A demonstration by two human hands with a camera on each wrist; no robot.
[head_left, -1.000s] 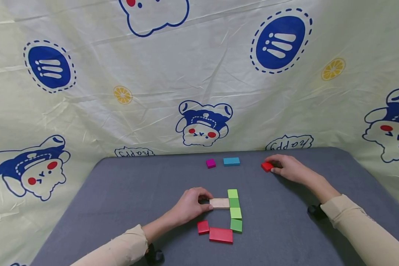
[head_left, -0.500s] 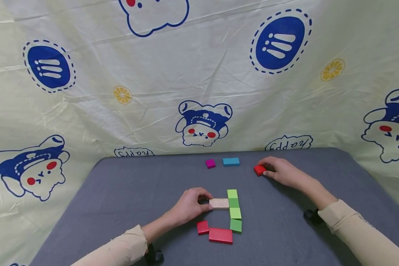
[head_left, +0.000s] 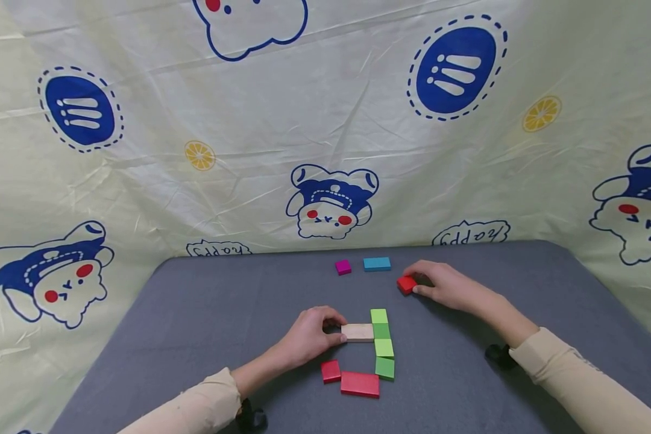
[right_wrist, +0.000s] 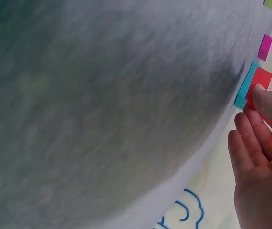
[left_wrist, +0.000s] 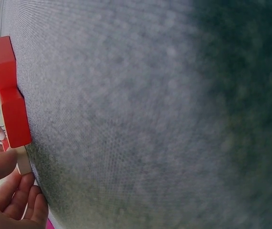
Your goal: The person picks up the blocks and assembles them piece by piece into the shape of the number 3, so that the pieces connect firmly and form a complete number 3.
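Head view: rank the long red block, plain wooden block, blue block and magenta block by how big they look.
1. Long red block
2. Plain wooden block
3. Blue block
4. Magenta block
The last two lie farthest from the camera, so true sizes may compare differently.

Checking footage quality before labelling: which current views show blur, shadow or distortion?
Head: the pale block looks crisp; soft shadow lies under the right sleeve. Left wrist: the tabletop is blurred, darkening towards the right. Right wrist: tabletop blurred too, darkest upper left, its edge bowed.
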